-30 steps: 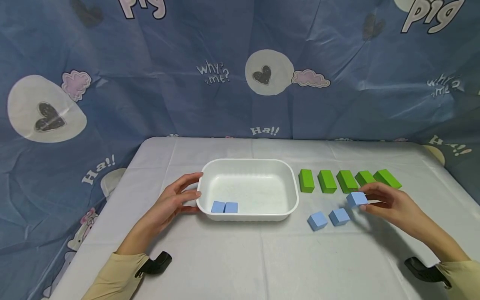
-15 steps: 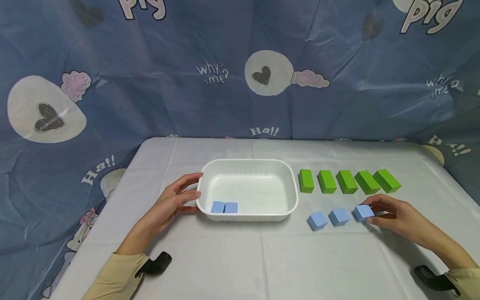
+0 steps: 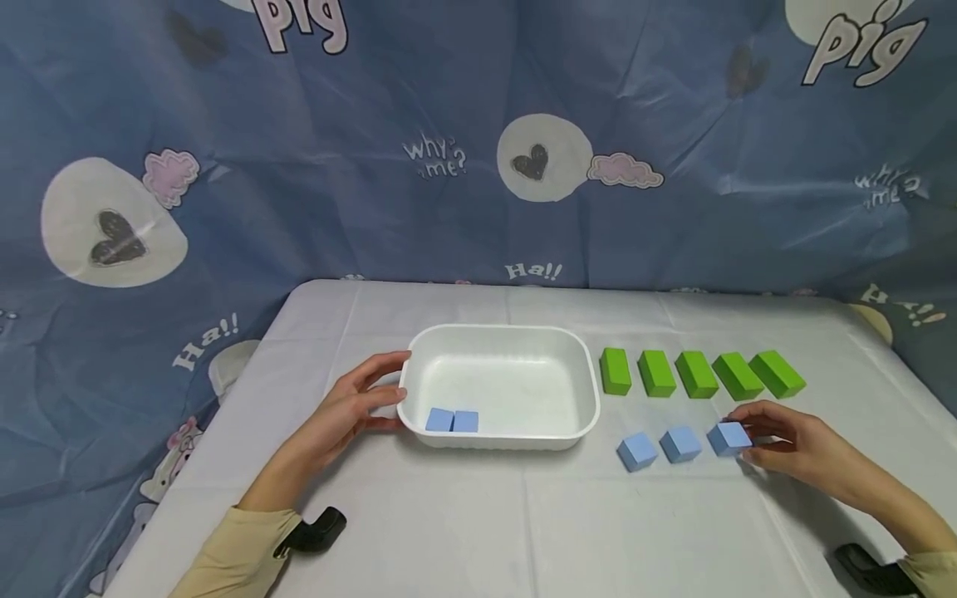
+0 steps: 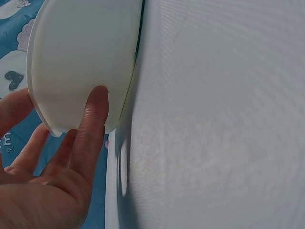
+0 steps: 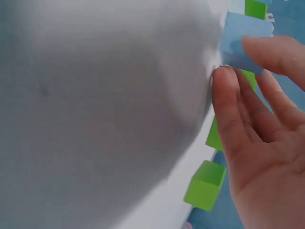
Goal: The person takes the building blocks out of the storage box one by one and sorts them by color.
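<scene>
In the head view, my left hand (image 3: 340, 419) lies against the left end of a white plastic tray (image 3: 501, 442), its fairly straight fingers touching the rim. The left wrist view has those fingers (image 4: 90, 124) on the tray's outer wall. Two blue cubes (image 3: 452, 421) sit inside the tray at the front left. My right hand (image 3: 796, 444) pinches another blue cube (image 3: 728, 438) on the table, at the right end of a row with two more blue cubes (image 3: 659, 448). Up close in the right wrist view, the thumb (image 5: 274, 52) presses that cube (image 5: 236, 40).
Behind the blue row, several green rectangular blocks (image 3: 697, 374) stand in a line to the right of the tray. A white cloth (image 3: 478, 523) covers the table. A blue printed curtain (image 3: 419, 224) hangs along the back edge.
My right hand has lowered its blue cube from above the table, moving right, to the end of the blue row. The left hand stays at the tray. The head view has shifted slightly.
</scene>
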Motion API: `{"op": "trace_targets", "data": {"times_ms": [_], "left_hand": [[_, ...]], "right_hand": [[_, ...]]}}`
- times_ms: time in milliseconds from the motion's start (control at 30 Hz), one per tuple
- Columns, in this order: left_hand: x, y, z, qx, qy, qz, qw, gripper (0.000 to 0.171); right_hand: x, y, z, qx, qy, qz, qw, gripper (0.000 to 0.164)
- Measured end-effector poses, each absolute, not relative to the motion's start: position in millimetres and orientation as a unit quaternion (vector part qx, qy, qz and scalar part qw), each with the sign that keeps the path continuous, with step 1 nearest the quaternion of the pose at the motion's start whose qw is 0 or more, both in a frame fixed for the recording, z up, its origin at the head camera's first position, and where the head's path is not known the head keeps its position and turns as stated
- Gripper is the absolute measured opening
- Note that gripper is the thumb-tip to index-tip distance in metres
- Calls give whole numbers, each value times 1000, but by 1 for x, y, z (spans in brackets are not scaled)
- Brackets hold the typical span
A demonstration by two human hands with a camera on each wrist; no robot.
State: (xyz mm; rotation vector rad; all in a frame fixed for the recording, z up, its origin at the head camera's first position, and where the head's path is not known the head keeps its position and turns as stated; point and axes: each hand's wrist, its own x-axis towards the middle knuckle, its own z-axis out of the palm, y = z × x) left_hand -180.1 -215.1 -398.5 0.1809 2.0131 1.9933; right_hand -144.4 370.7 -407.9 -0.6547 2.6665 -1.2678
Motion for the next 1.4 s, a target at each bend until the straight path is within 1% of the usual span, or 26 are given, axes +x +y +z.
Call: {"op": "trace_targets", "data": {"times_ms": [167, 267, 500, 767, 1100, 1267, 1400], "left_hand": [[-178, -215, -402, 63, 705, 690, 151, 58], [-176, -216, -404, 62, 706, 688, 152, 59], [-171, -216, -410, 50, 707, 688, 157, 58], [-170, -216, -410, 47, 707, 688, 157, 57], [-175, -216, -405, 50, 712, 684, 150, 57], [-177, -215, -401, 56, 712, 685, 147, 56], [-179, -215, -399, 61, 710, 686, 147, 57]], "right_hand": [[-142, 374, -402, -243, 878, -409, 51, 42], [-140, 373, -397, -237, 887, -394, 26, 42], [-139, 361, -387, -223, 892, -391, -38, 35], [-147, 328, -370, -210, 897, -383, -60, 26], [-169, 280, -348, -252, 873, -415, -46, 27], [-181, 257, -341, -279, 863, -421, -29, 28], [-188, 239, -337, -296, 853, -430, -5, 28]]}}
